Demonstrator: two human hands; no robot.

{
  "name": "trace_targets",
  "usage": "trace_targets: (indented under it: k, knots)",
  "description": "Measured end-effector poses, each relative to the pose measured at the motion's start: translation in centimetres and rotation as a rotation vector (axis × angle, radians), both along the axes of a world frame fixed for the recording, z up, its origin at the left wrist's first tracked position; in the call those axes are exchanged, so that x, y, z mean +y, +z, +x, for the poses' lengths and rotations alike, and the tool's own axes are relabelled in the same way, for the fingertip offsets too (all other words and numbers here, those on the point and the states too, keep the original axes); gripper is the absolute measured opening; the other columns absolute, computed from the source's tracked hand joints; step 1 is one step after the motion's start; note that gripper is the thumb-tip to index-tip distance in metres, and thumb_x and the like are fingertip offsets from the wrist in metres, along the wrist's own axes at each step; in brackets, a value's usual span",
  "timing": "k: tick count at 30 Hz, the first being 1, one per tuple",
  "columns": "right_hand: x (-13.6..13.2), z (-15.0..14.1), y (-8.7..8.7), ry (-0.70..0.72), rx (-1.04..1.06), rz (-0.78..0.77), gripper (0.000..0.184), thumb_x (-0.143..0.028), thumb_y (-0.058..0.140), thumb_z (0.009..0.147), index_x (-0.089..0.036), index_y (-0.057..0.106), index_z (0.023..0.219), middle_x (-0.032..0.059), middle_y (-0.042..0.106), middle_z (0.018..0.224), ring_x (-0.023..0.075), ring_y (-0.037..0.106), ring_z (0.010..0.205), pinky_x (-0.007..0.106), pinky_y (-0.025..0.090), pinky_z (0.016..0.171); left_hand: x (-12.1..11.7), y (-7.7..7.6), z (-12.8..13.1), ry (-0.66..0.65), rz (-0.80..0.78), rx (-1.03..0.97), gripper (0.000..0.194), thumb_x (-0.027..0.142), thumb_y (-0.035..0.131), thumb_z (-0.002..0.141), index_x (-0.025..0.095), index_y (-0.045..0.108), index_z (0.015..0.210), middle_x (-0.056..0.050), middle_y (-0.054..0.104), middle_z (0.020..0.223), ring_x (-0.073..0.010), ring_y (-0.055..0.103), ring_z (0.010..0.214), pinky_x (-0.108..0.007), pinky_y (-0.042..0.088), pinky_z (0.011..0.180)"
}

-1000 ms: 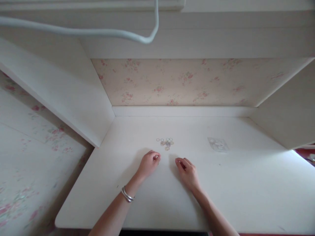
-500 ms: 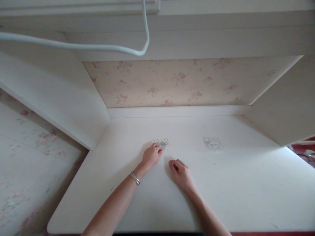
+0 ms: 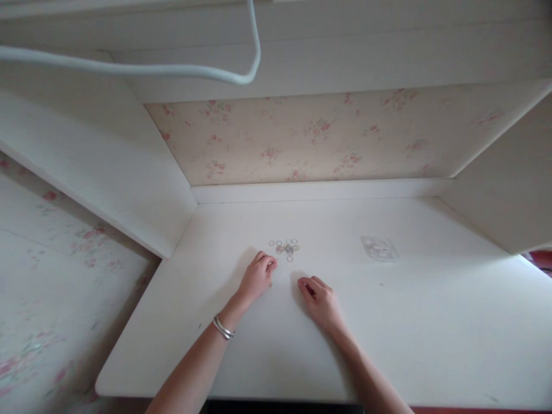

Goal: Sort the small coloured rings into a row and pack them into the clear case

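Several small thin rings (image 3: 288,249) lie in a loose cluster on the white desk, some overlapping and some apart, in silvery and yellowish tones. My left hand (image 3: 255,276), with a silver bangle at the wrist, is just left of and nearer than the cluster. Its thumb and fingers are pinched together, and what they hold is too small to make out. Beside its palm, part of a small yellowish ring (image 3: 271,284) shows on the desk. To the right, my right hand (image 3: 319,298) rests on the desk with curled fingers, their tips pressed together; anything inside is hidden.
A clear plastic bag (image 3: 379,249) lies right of the rings on the desk (image 3: 431,322). White side panels and a floral-papered back wall (image 3: 293,144) enclose the desk. A white cable (image 3: 172,70) hangs across the upper left.
My left hand has drawn back from the ring cluster, toward the left, uncovering more rings. The right hand stays almost in place. The view has shifted slightly.
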State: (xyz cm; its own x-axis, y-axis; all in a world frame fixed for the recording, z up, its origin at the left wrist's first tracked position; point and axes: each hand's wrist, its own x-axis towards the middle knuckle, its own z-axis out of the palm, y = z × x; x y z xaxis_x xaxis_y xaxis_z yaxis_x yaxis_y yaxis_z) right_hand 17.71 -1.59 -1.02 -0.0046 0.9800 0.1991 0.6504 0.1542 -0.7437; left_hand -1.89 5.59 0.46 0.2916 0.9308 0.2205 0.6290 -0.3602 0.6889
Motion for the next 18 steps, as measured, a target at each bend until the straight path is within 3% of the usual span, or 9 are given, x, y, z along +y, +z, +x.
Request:
trace_targets:
  k: [9,18]
  knots:
    - [0.1,-0.2,-0.3,-0.003,-0.023,0.004,0.032,-0.037,0.039,0.092,-0.023,0.067,0.087,0.0024,0.062,0.076,0.0119,0.055,0.06,0.021,0.041,0.057,-4.6,-0.8,-2.9,-0.005,0.038,-0.01,0.019,0.027,0.043,0.093,0.02,0.06,0.09,-0.002,0.055,0.087,-0.0127,0.056,0.079,-0.026,0.048,0.075]
    - [0.0,-0.2,-0.2,-0.005,-0.057,0.002,0.029,-0.035,0.04,0.092,-0.024,0.067,0.089,0.0017,0.062,0.078,0.012,0.056,0.062,0.021,0.041,0.059,-5.1,-1.2,-2.7,-0.065,0.067,0.114,0.018,0.02,0.043,0.092,0.02,0.061,0.092,-0.003,0.056,0.087,-0.0135,0.056,0.08,-0.027,0.049,0.075]
